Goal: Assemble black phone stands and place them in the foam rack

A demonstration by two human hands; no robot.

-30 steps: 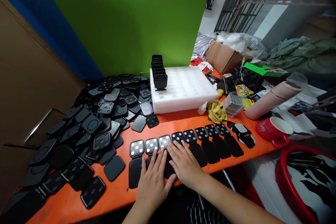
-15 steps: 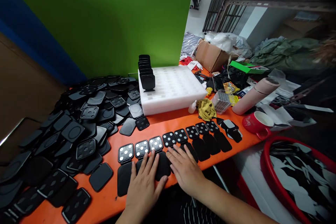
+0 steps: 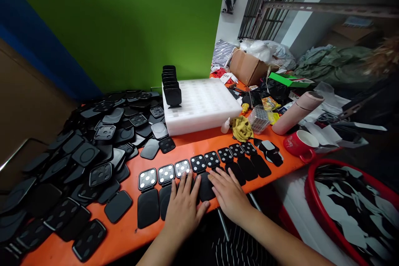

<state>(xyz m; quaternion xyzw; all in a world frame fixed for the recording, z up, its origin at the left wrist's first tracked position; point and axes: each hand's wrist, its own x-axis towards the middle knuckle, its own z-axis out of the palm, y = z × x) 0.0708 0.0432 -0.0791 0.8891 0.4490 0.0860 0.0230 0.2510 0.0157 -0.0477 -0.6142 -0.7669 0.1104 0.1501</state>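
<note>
A row of hinged black panels, each with a dotted upper half (image 3: 147, 179) and a plain black lower half (image 3: 148, 208), lies along the front of the orange table. My left hand (image 3: 185, 205) rests flat with fingers spread over the lower halves, left of the row's middle, partly hiding them. Just right of it, my right hand (image 3: 230, 194) lies palm down, fingers stretched out over other lower halves. Between the two hands one plain panel (image 3: 206, 186) shows. Three dotted halves at the left are white; the others are black with pale dots.
A large heap of similar black pieces (image 3: 85, 154) covers the table's left. Black pieces (image 3: 172, 96) stand upright in a white foam block (image 3: 199, 126). At right are a yellow cloth (image 3: 242, 129), a pink bottle (image 3: 297, 113), a red mug (image 3: 291, 144) and a red basin (image 3: 308, 191) of cut pieces.
Both hands have slid a little to the right along the row, uncovering more of the lower halves at the left. The view has shifted slightly.
</note>
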